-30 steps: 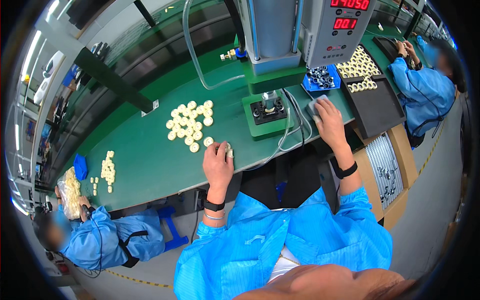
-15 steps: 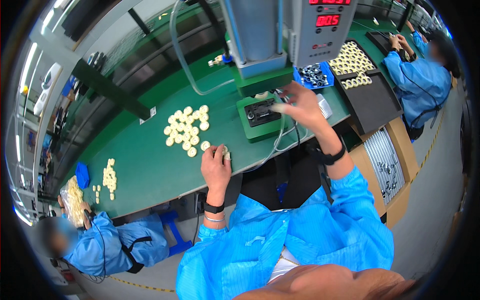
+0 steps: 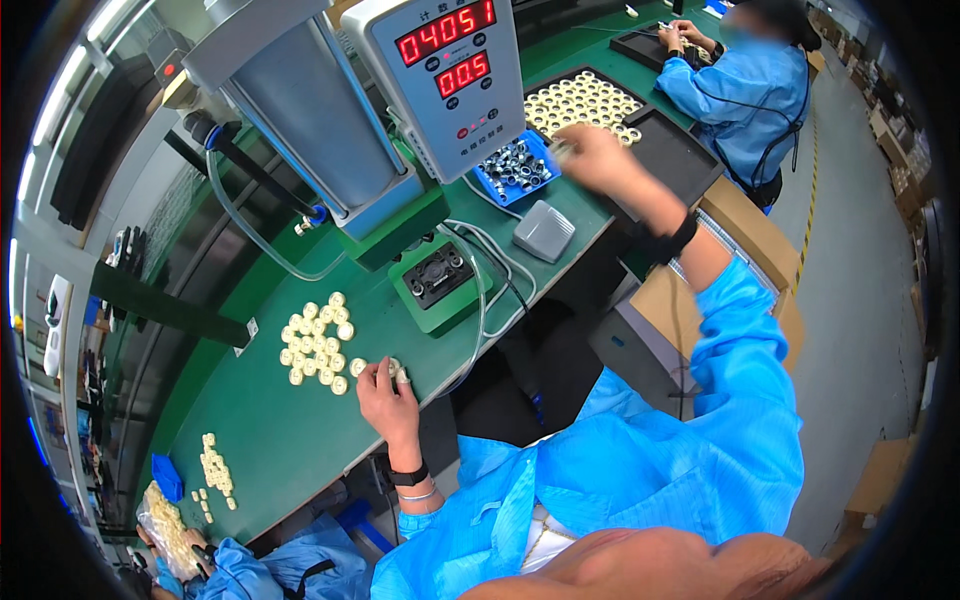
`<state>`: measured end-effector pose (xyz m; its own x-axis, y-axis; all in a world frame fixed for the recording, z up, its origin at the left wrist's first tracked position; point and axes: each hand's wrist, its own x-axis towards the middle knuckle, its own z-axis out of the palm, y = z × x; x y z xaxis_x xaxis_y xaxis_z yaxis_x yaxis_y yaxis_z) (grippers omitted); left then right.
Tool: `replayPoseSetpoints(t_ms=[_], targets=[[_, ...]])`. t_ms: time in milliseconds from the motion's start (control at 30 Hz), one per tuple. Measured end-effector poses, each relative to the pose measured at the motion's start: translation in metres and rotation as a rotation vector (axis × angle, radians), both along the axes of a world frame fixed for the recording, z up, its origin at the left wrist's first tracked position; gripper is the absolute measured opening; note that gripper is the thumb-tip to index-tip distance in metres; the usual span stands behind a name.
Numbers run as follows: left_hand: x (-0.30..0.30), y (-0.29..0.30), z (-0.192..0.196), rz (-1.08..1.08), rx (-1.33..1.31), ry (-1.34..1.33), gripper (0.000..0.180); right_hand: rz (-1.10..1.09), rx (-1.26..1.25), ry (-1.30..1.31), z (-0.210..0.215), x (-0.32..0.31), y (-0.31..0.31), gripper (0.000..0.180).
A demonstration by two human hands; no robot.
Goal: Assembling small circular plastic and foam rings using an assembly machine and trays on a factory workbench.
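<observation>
My left hand [image 3: 390, 408] rests on the green bench with its fingers curled round a small cream round part [image 3: 402, 376]. Left of it lies a loose group of similar cream round parts [image 3: 318, 345]. My right hand [image 3: 603, 165] is raised beyond the blue bin [image 3: 548, 176] of metal sleeves, beside the cream rings in the black tray. Its fingers are pinched together; a pale bit shows at their tips, too blurred to name. Between my hands stands the green bench press [image 3: 400, 222], with a black fixture [image 3: 440, 277] on its base that holds no cream part I can see.
A counter box [image 3: 440, 90] with red digits hangs by the press. A grey pedal-like box [image 3: 544, 232], hoses and cables lie right of the base. The black tray [image 3: 672, 160] reaches the bench edge, above a cardboard box [image 3: 660, 325]. Co-workers sit far right and lower left.
My right hand has moved from the press fixture rightward, past the blue bin to the tray. My left hand stays by the cream parts. The view has swung to the right.
</observation>
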<state>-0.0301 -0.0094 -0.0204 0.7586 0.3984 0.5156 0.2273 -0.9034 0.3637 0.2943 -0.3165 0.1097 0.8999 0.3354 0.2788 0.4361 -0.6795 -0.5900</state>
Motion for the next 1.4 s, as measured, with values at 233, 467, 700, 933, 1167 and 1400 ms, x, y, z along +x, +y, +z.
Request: replayPoseSetpoints(t_ms=[233,467,700,933,1167,1400], targets=[[0.01,-0.004,0.002,0.007,0.031,0.018,0.039,-0.504,-0.375,-0.012,-0.085,0.156,-0.181,0.027],[0.006,-0.002,0.001,0.028,0.018,0.032,0.039,-0.434,-0.382,-0.05,-0.109,0.184,-0.187,0.029],[0.009,-0.003,0.01,-0.009,-0.047,-0.049,0.039,-0.262,-0.342,-0.08,-0.114,0.185,-0.192,0.036],[0.09,-0.036,0.072,-0.298,-0.139,-0.26,0.037,-0.223,-0.146,-0.179,-0.082,0.147,-0.165,0.05],[0.144,-0.035,0.058,-0.423,-0.17,-0.112,0.032,0.081,0.086,0.107,-0.037,0.059,-0.059,0.045],[0.141,-0.025,0.06,-0.433,-0.243,0.0,0.027,0.239,0.083,0.084,-0.011,0.037,-0.002,0.04]])
